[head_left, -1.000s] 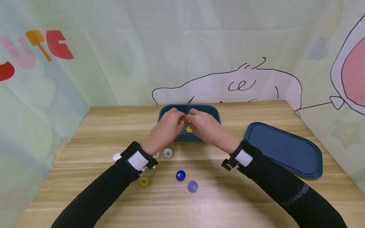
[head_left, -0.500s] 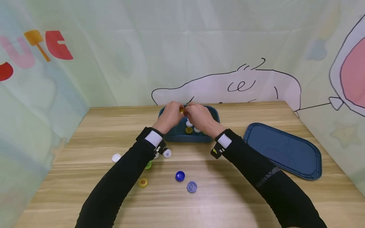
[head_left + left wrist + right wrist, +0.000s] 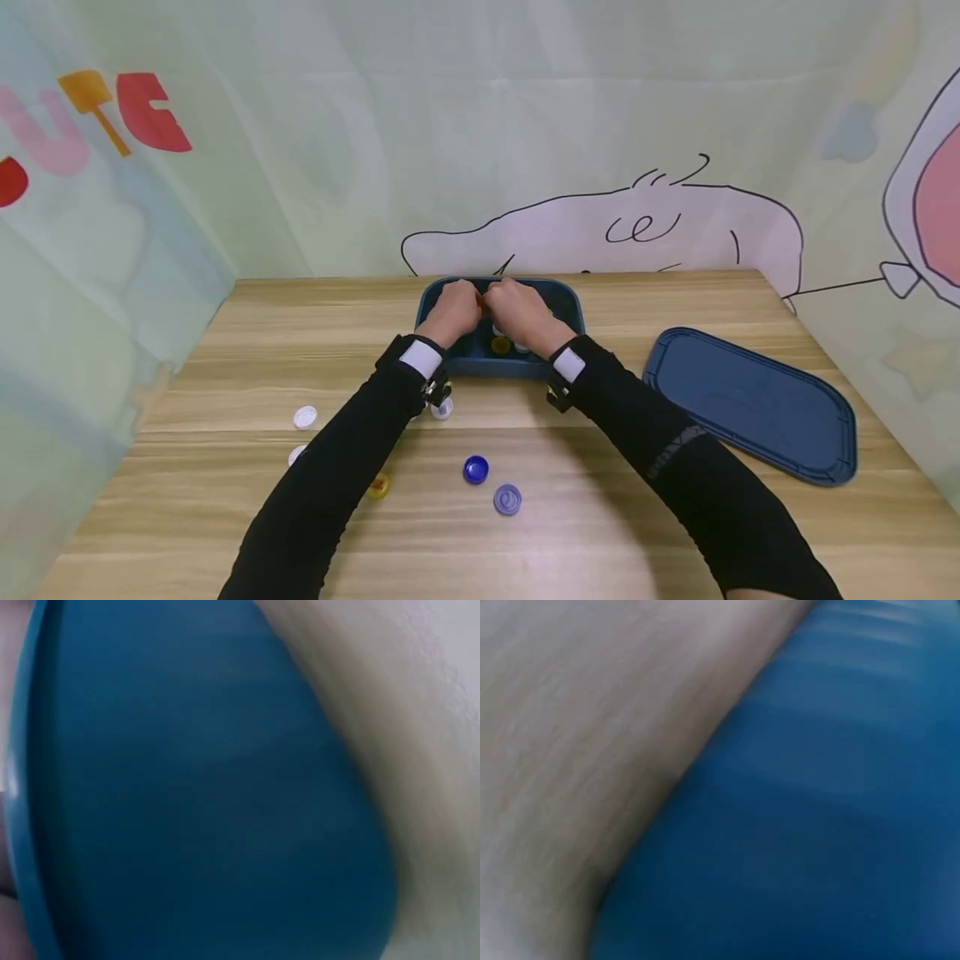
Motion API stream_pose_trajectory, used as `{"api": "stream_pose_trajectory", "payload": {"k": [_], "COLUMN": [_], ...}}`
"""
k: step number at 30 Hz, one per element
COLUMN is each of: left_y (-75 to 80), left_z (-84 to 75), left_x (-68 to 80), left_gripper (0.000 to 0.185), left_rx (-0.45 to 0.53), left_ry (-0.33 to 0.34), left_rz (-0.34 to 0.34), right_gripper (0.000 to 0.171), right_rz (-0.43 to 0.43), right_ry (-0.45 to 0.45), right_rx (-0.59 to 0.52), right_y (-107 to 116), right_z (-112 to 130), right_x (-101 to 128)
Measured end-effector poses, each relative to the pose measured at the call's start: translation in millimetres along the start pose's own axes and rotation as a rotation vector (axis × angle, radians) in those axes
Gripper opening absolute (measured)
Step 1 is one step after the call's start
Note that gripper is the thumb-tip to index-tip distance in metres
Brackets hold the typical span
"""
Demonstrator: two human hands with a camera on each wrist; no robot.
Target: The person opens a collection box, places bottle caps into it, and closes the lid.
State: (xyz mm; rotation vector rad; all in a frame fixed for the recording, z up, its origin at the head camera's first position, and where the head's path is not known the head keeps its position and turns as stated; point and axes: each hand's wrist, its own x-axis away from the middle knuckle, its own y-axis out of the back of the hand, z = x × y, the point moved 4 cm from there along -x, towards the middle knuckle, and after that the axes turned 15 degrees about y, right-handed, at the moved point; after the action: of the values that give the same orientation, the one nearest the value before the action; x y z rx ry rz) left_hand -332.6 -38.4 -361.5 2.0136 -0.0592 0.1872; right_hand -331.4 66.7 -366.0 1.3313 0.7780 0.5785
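Both hands have gone over from the box's front part to its far half since the first head frame: left hand (image 3: 453,311) and right hand (image 3: 519,312) now side by side, knuckles up. Left sleeve (image 3: 330,475) has swung across the green cap, hiding it, and uncovered a white cap (image 3: 297,454).

Nearest on the desk (image 3: 585,542): pale blue cap (image 3: 507,499), dark blue cap (image 3: 476,469), yellow cap (image 3: 380,485) half behind that sleeve. Farther out, another white cap (image 3: 304,417) at left; clear cap (image 3: 442,408) just before the box (image 3: 495,368).

Inside the box, a dull yellow cap (image 3: 501,344) and a few others under the right hand. Fingers bent down out of sight; a yellowish bit shows between them, but cannot tell how far open or whether held. Wrist views: blurred blue plastic only.

Judgement: work on the caps is now down inside the box. Blue lid (image 3: 757,408) off, at right.
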Motion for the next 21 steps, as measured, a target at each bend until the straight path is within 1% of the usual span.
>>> {"api": "stream_pose_trajectory", "payload": {"k": [4,9,15,19,21], "left_y": [-3.2,-6.4,-8.8,-10.2,-10.2], "left_z": [1.0,2.6,4.3,3.4,3.1], "left_x": [-2.5,-3.9,-3.6,-4.0,-3.9], "left_gripper": [0.032,0.033,0.037,0.039,0.039], "left_rx": [-0.002,-0.004,-0.011,-0.006,-0.021], "left_ry": [0.005,0.025,0.042,0.046,0.047], "left_rz": [0.013,0.040,0.048,0.073,0.080], "right_gripper": [0.013,0.013,0.012,0.013,0.013], "right_rz": [-0.004,-0.015,0.007,0.030,0.034], "right_ry": [0.012,0.025,0.017,0.023,0.035], "right_rx": [0.046,0.085,0.093,0.095,0.103], "right_y": [-5.9,-11.0,-13.8,-14.6,-14.5], "right_z": [-1.6,-2.2,-1.8,-1.3,-0.3], "right_x": [-0.6,-1.3,-2.0,-1.1,-0.6]}}
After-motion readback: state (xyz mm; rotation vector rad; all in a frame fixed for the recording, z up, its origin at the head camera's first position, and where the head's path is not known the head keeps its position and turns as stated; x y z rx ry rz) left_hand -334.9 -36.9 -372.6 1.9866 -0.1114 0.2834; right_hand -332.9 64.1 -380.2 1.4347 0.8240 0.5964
